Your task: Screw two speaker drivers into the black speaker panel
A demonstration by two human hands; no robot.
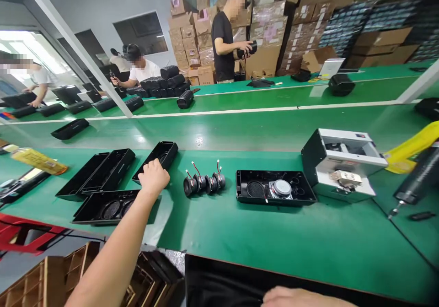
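Observation:
My left hand (154, 176) reaches out over the green bench and closes on the near end of a black speaker shell (160, 157). More empty black shells (103, 169) lie to its left, and one with round openings (109, 206) lies in front. Several small speaker drivers with red wires (204, 182) stand to the right of the hand. Further right, a black shell (274, 189) holds a silver driver. My right hand (302, 297) shows only at the bottom edge, resting near the bench's front; its fingers are hidden.
A white and black box-like fixture (343, 165) stands at the right, with a powered screwdriver (416, 181) and yellow bag (411, 149) beyond. Across the conveyor (240, 128), other people handle black speakers. Cardboard boxes (267, 23) are stacked behind. Brown divided trays (51, 275) sit below left.

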